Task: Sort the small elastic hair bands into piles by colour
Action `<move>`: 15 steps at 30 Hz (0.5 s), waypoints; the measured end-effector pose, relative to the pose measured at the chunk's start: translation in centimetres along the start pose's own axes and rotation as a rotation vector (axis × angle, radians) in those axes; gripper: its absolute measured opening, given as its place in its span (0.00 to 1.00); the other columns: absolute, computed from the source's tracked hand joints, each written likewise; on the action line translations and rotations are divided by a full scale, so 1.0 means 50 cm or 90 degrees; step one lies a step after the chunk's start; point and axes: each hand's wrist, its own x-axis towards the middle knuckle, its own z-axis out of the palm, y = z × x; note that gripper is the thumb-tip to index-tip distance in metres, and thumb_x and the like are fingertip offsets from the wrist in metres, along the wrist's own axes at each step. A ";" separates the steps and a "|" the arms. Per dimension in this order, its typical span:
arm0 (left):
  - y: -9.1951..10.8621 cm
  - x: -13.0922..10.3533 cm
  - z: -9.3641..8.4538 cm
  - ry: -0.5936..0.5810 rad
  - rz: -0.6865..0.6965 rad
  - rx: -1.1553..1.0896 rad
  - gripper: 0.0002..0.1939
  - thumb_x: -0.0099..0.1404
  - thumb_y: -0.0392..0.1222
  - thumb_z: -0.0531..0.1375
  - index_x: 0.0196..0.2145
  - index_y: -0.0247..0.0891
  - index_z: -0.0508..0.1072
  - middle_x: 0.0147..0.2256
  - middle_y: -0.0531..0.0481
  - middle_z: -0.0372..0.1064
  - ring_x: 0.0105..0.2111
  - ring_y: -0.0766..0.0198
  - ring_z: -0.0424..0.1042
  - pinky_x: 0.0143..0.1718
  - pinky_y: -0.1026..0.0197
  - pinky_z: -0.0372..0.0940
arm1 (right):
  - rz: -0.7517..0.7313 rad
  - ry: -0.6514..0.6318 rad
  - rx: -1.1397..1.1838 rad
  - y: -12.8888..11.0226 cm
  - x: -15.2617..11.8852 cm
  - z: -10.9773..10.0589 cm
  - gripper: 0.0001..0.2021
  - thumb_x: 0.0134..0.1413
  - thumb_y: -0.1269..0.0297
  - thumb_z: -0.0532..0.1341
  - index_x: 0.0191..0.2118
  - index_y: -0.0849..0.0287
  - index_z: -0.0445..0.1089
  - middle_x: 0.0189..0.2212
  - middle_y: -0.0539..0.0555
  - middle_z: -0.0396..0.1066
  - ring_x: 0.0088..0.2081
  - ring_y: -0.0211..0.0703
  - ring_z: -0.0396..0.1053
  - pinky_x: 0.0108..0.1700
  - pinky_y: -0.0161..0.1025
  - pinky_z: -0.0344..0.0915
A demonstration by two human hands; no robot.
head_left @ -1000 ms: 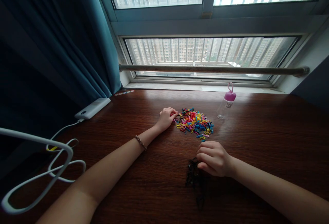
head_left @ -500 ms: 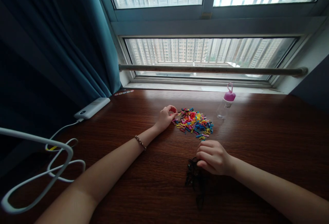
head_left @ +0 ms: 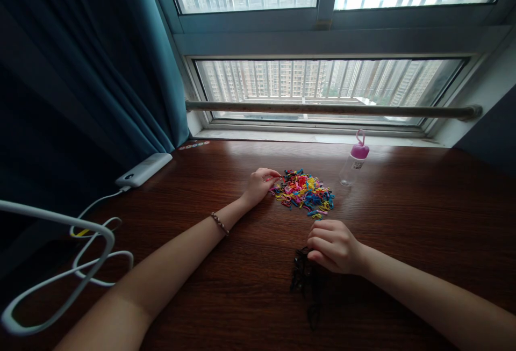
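Note:
A pile of small colourful bands [head_left: 306, 192] lies on the brown wooden table [head_left: 201, 313]. At its left edge is my left hand [head_left: 260, 185], thumb and forefinger closed together by some dark and red bands; what lies between the fingertips is too small to make out. My right hand [head_left: 332, 246] rests nearer to me, below the pile, with its fingers curled in. A loose heap of black bands [head_left: 300, 273] lies beside and under its fingertips. Whether the curled right fingers hold anything is hidden.
Behind the pile, to the right, stands a clear bottle [head_left: 353, 165] with a pink lid. A white power bank [head_left: 145, 170] with a white cable [head_left: 100, 233] lies at the left by the blue curtain [head_left: 121, 61]. A metal rail [head_left: 322, 108] crosses the window.
My left hand's forefinger has straightened and lowered, reaching slightly further right to the pile's edge. My right hand has hardly moved.

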 end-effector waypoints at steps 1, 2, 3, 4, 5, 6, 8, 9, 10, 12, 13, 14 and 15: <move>0.002 0.000 0.000 0.002 0.003 0.009 0.06 0.56 0.40 0.58 0.32 0.40 0.74 0.32 0.49 0.71 0.36 0.61 0.68 0.38 0.61 0.62 | 0.009 -0.001 0.001 0.001 0.000 0.001 0.15 0.59 0.63 0.47 0.25 0.61 0.63 0.20 0.53 0.63 0.25 0.39 0.58 0.28 0.36 0.56; 0.004 0.000 0.000 0.000 0.011 0.025 0.07 0.57 0.40 0.57 0.32 0.40 0.74 0.31 0.49 0.71 0.36 0.61 0.67 0.38 0.61 0.62 | 0.021 -0.001 0.002 0.002 -0.001 0.001 0.14 0.59 0.63 0.48 0.25 0.61 0.63 0.21 0.53 0.63 0.25 0.39 0.58 0.29 0.36 0.56; 0.008 -0.001 0.000 -0.004 0.025 0.047 0.07 0.58 0.39 0.56 0.33 0.40 0.75 0.31 0.49 0.70 0.36 0.61 0.66 0.38 0.60 0.61 | 0.035 0.001 0.003 0.003 -0.002 0.002 0.13 0.58 0.64 0.48 0.25 0.61 0.63 0.21 0.53 0.63 0.26 0.39 0.58 0.29 0.36 0.56; 0.012 -0.002 -0.001 -0.012 0.043 0.074 0.08 0.59 0.38 0.55 0.33 0.41 0.75 0.31 0.49 0.70 0.36 0.61 0.65 0.39 0.59 0.61 | 0.050 0.004 0.004 0.004 -0.003 0.003 0.13 0.58 0.65 0.49 0.26 0.61 0.63 0.21 0.53 0.63 0.26 0.39 0.58 0.29 0.36 0.56; 0.016 -0.003 -0.001 -0.021 0.061 0.103 0.09 0.59 0.37 0.55 0.34 0.43 0.75 0.31 0.49 0.69 0.36 0.60 0.65 0.39 0.59 0.60 | 0.062 0.007 0.006 0.005 -0.003 0.004 0.12 0.58 0.66 0.49 0.26 0.61 0.63 0.22 0.53 0.63 0.26 0.39 0.58 0.29 0.36 0.56; 0.019 -0.005 -0.001 -0.030 0.077 0.129 0.11 0.59 0.35 0.54 0.35 0.44 0.75 0.31 0.49 0.68 0.36 0.60 0.64 0.40 0.58 0.59 | 0.069 0.008 0.008 0.006 -0.004 0.004 0.12 0.58 0.66 0.49 0.26 0.61 0.63 0.22 0.54 0.64 0.27 0.39 0.59 0.30 0.36 0.56; 0.025 -0.007 0.000 -0.041 0.095 0.169 0.14 0.58 0.32 0.53 0.36 0.45 0.75 0.31 0.48 0.66 0.36 0.60 0.62 0.40 0.57 0.57 | 0.068 0.002 0.007 0.007 -0.003 0.004 0.12 0.58 0.66 0.49 0.26 0.61 0.63 0.22 0.54 0.64 0.27 0.39 0.59 0.30 0.36 0.56; 0.026 -0.008 0.000 -0.044 0.098 0.180 0.15 0.58 0.31 0.53 0.36 0.46 0.75 0.32 0.48 0.65 0.37 0.60 0.62 0.40 0.57 0.57 | 0.062 -0.004 0.004 0.008 -0.003 0.004 0.12 0.58 0.66 0.49 0.26 0.61 0.63 0.22 0.54 0.64 0.26 0.39 0.58 0.30 0.36 0.56; 0.027 -0.009 0.001 -0.045 0.098 0.188 0.16 0.58 0.30 0.53 0.37 0.46 0.74 0.32 0.48 0.64 0.37 0.60 0.61 0.40 0.57 0.57 | 0.055 -0.009 0.001 0.008 -0.002 0.003 0.12 0.58 0.66 0.50 0.26 0.61 0.64 0.22 0.54 0.64 0.26 0.39 0.58 0.30 0.36 0.56; 0.027 -0.009 0.002 -0.044 0.096 0.194 0.18 0.58 0.30 0.52 0.40 0.47 0.73 0.32 0.48 0.63 0.37 0.60 0.61 0.40 0.57 0.56 | 0.044 -0.015 -0.005 0.006 -0.001 0.003 0.12 0.57 0.65 0.50 0.25 0.61 0.64 0.21 0.54 0.64 0.26 0.39 0.58 0.29 0.36 0.55; 0.027 -0.008 0.003 -0.041 0.094 0.193 0.18 0.59 0.30 0.51 0.41 0.47 0.72 0.32 0.49 0.63 0.37 0.60 0.61 0.40 0.57 0.57 | 0.043 -0.017 -0.005 0.004 -0.001 0.003 0.12 0.57 0.65 0.50 0.25 0.61 0.64 0.21 0.54 0.64 0.25 0.38 0.58 0.29 0.36 0.55; 0.026 -0.008 0.003 -0.035 0.091 0.189 0.18 0.60 0.31 0.51 0.43 0.46 0.71 0.32 0.49 0.63 0.37 0.60 0.61 0.40 0.57 0.57 | 0.044 -0.017 -0.003 0.003 -0.002 0.003 0.12 0.57 0.65 0.50 0.25 0.61 0.64 0.21 0.54 0.64 0.25 0.38 0.58 0.29 0.36 0.55; 0.026 -0.007 0.003 -0.026 0.088 0.182 0.17 0.60 0.31 0.50 0.43 0.45 0.71 0.32 0.48 0.64 0.37 0.60 0.61 0.40 0.57 0.57 | 0.049 -0.016 0.000 0.002 -0.003 0.003 0.12 0.57 0.66 0.50 0.25 0.61 0.64 0.21 0.54 0.64 0.25 0.38 0.58 0.29 0.36 0.55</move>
